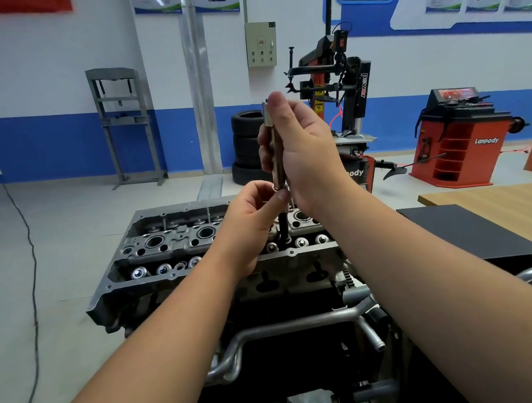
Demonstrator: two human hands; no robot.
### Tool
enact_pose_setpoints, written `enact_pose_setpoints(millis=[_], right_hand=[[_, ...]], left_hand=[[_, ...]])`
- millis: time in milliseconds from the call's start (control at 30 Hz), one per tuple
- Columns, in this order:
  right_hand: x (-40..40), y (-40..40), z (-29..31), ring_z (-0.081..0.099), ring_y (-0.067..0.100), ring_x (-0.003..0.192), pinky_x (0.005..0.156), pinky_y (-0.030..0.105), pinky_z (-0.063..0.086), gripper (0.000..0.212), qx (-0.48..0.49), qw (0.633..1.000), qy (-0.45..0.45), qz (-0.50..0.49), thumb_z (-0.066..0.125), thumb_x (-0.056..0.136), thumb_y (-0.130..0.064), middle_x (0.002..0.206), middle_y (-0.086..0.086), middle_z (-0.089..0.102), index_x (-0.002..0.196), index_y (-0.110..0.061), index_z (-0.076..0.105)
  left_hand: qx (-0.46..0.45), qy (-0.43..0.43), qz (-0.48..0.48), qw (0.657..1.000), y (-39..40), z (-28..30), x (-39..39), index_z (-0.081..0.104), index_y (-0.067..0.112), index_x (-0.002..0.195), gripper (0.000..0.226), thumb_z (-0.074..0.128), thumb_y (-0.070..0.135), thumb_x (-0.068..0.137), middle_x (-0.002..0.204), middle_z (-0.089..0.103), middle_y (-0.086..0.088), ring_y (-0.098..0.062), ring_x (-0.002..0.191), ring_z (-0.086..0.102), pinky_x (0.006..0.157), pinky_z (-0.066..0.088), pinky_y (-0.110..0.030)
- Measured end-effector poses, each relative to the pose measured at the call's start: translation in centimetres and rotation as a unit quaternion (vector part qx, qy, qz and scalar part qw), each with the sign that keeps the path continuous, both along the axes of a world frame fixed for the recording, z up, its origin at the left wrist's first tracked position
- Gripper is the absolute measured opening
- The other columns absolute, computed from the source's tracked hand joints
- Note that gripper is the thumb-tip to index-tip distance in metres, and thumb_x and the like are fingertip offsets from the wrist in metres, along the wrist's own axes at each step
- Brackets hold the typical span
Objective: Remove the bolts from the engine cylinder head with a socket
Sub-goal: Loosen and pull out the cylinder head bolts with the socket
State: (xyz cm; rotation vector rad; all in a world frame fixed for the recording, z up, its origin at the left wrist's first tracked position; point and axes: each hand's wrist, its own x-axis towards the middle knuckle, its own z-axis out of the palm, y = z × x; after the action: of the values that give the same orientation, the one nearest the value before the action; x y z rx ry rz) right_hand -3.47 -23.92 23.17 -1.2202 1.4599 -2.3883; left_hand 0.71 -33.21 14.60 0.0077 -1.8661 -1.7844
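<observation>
Hands meet over the right part of the cylinder head (179, 239), one above the other on a single upright line of metal. The right hand (302, 148) wraps a long socket (271, 138), thumb up near its top end and fingers curled round the shaft, which keeps the tool vertical. Below it the left hand (253, 211) pinches the joint where the socket meets a bolt (284, 228), thumb and forefinger closed on the washer-like ring there. The dark shank of that bolt runs down from the pinch to a hole in the head, between the valve springs (302, 241); whether its tip is still in the hole I cannot tell.

The grip reads as a lift-and-part: my guess is the upper hand carries the tool's weight while the lower steadies the bolt, so it neither drops back nor swings against the machined face as it comes out. Holding everything plumb suits a long bolt in a deep bore, since a tilt would likely make it bind.

The head sits on an engine stand (298, 325), level and facing up, so each hole is reached from above. Other bolt holes along it look open, though some are hidden by the arms. A dark mat (468, 234) lies on the bench (503, 197) to the right, near enough to serve as a laying-down place.
</observation>
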Motion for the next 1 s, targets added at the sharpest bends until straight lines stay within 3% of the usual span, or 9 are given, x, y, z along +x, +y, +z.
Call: enact_pose_setpoints(millis=[100, 167, 267, 367, 467, 600, 733, 833, 1000], right_hand=[[-0.1, 0.0, -0.1, 0.045, 0.011, 0.052, 0.05, 0.022, 0.04, 0.036, -0.006, 0.999, -0.02, 0.032, 0.048, 0.103, -0.044, 0.065, -0.002, 0.054, 0.086, -0.014, 0.058], [-0.3, -0.1, -0.2, 0.042, 0.01, 0.051, 0.05, 0.022, 0.037, 0.041, -0.007, 0.999, -0.032, 0.04, 0.043, 0.103, -0.047, 0.062, -0.004, 0.051, 0.088, -0.013, 0.06], [-0.2, -0.1, -0.1, 0.039, 0.011, 0.05, 0.048, 0.023, 0.035, 0.047, -0.007, 0.999, -0.03, 0.036, 0.04, 0.098, -0.054, 0.059, -0.004, 0.047, 0.088, -0.012, 0.059], [0.0, -0.1, -0.1, 0.039, 0.012, 0.052, 0.048, 0.023, 0.036, 0.04, 0.002, 1.0, 0.002, -0.02, 0.047, 0.093, -0.059, 0.062, -0.001, 0.045, 0.092, -0.019, 0.053], [0.2, 0.0, -0.3, 0.041, 0.015, 0.054, 0.045, 0.022, 0.037, 0.029, -0.006, 0.998, 0.024, -0.059, 0.051, 0.1, -0.049, 0.066, 0.003, 0.046, 0.089, -0.022, 0.05], [0.0, 0.0, -0.1, 0.048, 0.013, 0.057, 0.053, 0.026, 0.043, 0.038, 0.002, 0.998, 0.036, -0.049, 0.046, 0.101, -0.048, 0.066, -0.003, 0.054, 0.085, -0.017, 0.059], [-0.7, 0.3, 0.1, 0.04, 0.011, 0.051, 0.05, 0.025, 0.035, 0.041, 0.008, 0.999, -0.003, 0.033, 0.042, 0.105, -0.045, 0.061, -0.002, 0.047, 0.091, -0.011, 0.06], [-0.5, 0.0, 0.1, 0.033, 0.011, 0.049, 0.049, 0.027, 0.029, 0.042, -0.002, 1.0, -0.004, 0.031, 0.041, 0.1, -0.05, 0.058, -0.003, 0.04, 0.09, -0.012, 0.055], [0.3, -0.9, -0.6, 0.038, 0.009, 0.052, 0.049, 0.025, 0.035, 0.025, -0.022, 0.994, 0.044, -0.095, 0.049, 0.102, -0.044, 0.065, -0.001, 0.043, 0.096, -0.019, 0.049]], left_hand=[[-0.006, -0.026, -0.026, 0.999, 0.1, 0.1, 0.2, 0.065, 0.019, 0.127, 0.036, 0.045, 0.042, 0.108, 0.121, 0.074, -0.005, -0.023, 0.108, 0.066, 0.097, 0.048, -0.032], [-0.016, -0.029, -0.036, 0.999, 0.2, 0.0, 0.2, 0.067, 0.022, 0.126, 0.036, 0.042, 0.042, 0.109, 0.123, 0.073, -0.01, -0.027, 0.118, 0.067, 0.104, 0.049, -0.037], [-0.02, -0.011, -0.019, 1.0, 0.2, -0.1, 0.0, 0.07, 0.02, 0.116, 0.03, 0.047, 0.038, 0.109, 0.114, 0.074, -0.015, -0.021, 0.102, 0.072, 0.087, 0.055, -0.021], [-0.024, -0.003, 0.0, 1.0, 0.3, -0.2, -0.4, 0.07, 0.017, 0.109, 0.025, 0.055, 0.037, 0.106, 0.093, 0.077, 0.002, -0.003, 0.081, 0.069, 0.068, 0.05, -0.01], [-0.024, 0.002, 0.013, 1.0, 0.5, -0.3, -0.8, 0.069, 0.015, 0.104, 0.024, 0.062, 0.038, 0.103, 0.085, 0.075, 0.006, -0.002, 0.075, 0.067, 0.066, 0.05, -0.012], [-0.041, 0.0, 0.04, 0.998, 0.4, -0.3, -0.7, 0.063, 0.018, 0.097, 0.028, 0.065, 0.046, 0.098, 0.08, 0.07, 0.004, 0.0, 0.064, 0.058, 0.062, 0.045, -0.016], [-0.038, -0.019, -0.014, 0.999, 0.2, -0.1, -0.1, 0.067, 0.023, 0.112, 0.045, 0.046, 0.062, 0.1, 0.11, 0.076, -0.004, -0.01, 0.092, 0.07, 0.085, 0.045, -0.03], [-0.035, -0.036, -0.028, 0.998, 0.2, 0.0, 0.1, 0.07, 0.025, 0.114, 0.04, 0.037, 0.047, 0.111, 0.113, 0.077, -0.002, -0.019, 0.104, 0.07, 0.094, 0.046, -0.036], [-0.019, -0.01, -0.031, 0.999, 0.1, 0.0, 0.0, 0.07, 0.019, 0.102, 0.033, 0.045, 0.039, 0.11, 0.081, 0.074, 0.009, 0.001, 0.074, 0.066, 0.068, 0.048, -0.011]])
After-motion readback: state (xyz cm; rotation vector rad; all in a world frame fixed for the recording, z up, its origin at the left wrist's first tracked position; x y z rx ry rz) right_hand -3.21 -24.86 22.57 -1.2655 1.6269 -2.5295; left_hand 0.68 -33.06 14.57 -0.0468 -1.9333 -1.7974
